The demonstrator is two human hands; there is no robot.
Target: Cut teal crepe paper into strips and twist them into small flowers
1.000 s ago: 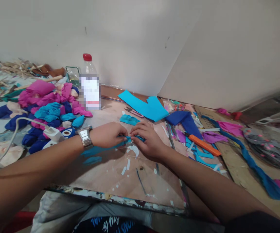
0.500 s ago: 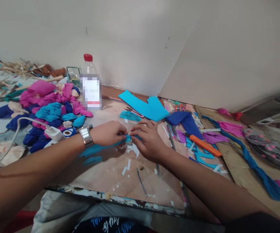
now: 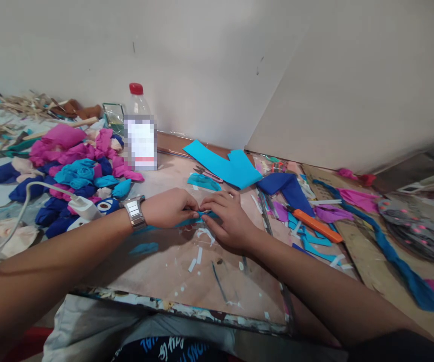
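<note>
Close together over the middle of the board, both hands pinch a small piece of blue crepe paper. My left hand, with a metal watch at the wrist, has its thumb and fingertips closed on the left part of it. Opposite, my right hand holds the other end between thumb and fingers. Much of the paper is hidden by the fingers. A blue paper petal shape lies below the left wrist, and another blue petal piece rests beyond the hands, beside small pink-handled snips.
Folded light blue paper and dark blue paper lie behind. An orange utility knife is at right among scraps. On the left are a red-capped bottle, a heap of coloured paper flowers and a white charger plug with cable.
My fingertips have drawn slightly closer together on the blue paper. Less of its left end shows under the left wrist; the right fingers have shifted a little left.
</note>
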